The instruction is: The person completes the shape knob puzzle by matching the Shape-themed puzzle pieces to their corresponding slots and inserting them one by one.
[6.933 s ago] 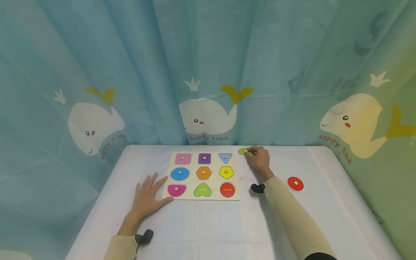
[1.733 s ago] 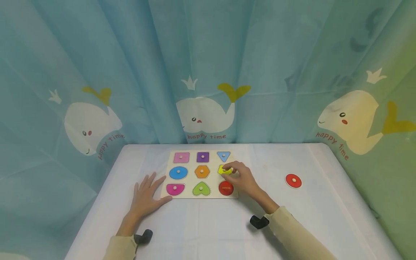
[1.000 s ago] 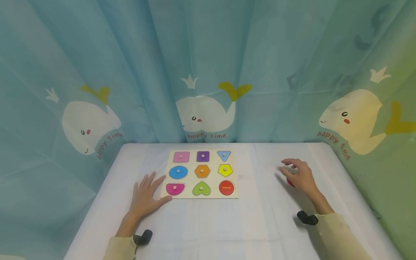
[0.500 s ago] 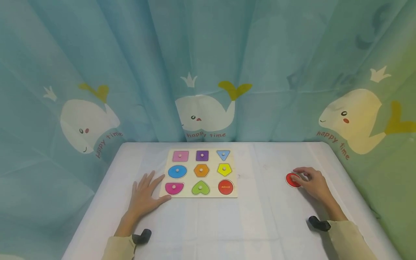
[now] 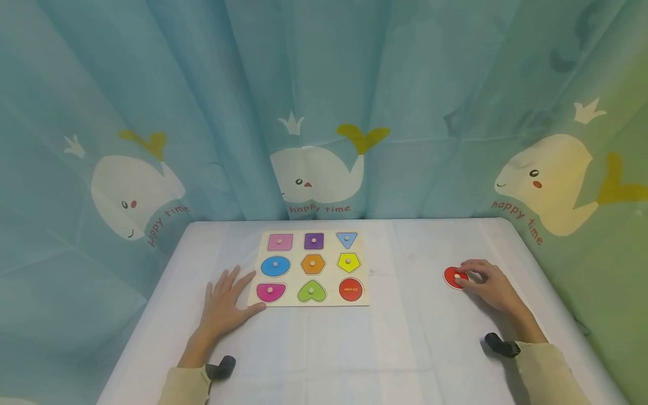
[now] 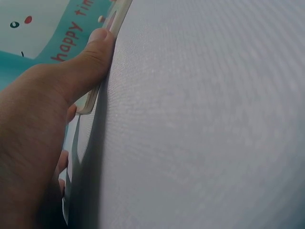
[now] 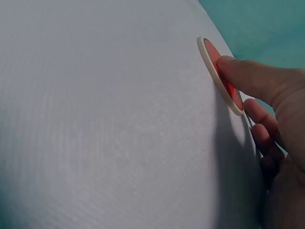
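Observation:
In the head view a pale wooden puzzle board (image 5: 331,281) lies flat, with several coloured knobbed pieces seated in it. Its near right recess (image 5: 351,289) is red, printed with a word, and shows no knob. My left hand (image 5: 223,309) lies spread at the board's left edge, thumb and fingertips touching it. To the right of the board, my right hand (image 5: 491,287) pinches the small knob of a red round puzzle piece (image 5: 449,277). In the right wrist view the thumb (image 7: 238,71) covers the knob on the red piece (image 7: 212,50); the other fingers are curled below.
White cloth covers the table (image 5: 354,354). Behind it hangs a blue-green curtain (image 5: 324,84) printed with whales, close along the far edge and both sides. A dark wrist camera (image 5: 221,368) sits by the left cuff and another (image 5: 502,345) by the right.
My right hand has set the green heart piece into the board, then moved right to the red round piece and taken its knob. The left hand has stayed at the board's edge.

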The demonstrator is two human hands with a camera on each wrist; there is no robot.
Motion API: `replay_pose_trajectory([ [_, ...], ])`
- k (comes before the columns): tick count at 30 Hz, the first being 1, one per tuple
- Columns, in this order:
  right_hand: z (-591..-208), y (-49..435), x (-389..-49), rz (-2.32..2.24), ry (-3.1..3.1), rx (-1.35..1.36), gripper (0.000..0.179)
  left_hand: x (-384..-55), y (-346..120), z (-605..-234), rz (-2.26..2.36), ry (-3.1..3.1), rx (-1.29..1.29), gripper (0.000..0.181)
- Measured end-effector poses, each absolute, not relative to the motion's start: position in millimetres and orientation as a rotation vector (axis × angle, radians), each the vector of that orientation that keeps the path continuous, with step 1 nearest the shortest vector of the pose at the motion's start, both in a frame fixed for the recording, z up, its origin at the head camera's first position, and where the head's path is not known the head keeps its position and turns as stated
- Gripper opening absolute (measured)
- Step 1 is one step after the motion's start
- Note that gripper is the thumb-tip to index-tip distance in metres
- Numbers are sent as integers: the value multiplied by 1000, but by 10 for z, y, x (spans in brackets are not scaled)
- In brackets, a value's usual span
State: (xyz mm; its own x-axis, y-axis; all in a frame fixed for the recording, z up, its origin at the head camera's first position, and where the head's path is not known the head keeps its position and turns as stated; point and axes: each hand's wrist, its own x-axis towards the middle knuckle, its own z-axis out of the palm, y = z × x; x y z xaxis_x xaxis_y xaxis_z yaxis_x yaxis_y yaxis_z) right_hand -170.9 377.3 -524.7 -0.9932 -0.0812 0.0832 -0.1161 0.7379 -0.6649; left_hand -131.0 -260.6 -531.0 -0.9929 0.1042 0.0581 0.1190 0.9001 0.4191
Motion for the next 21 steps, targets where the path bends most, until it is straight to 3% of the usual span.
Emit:
replay_pose_trajectory([
  [21,-5190,3642,-1682,1129,-2831,98,18,-1304,-2611,-5315,-660,-3021,-188,87],
])
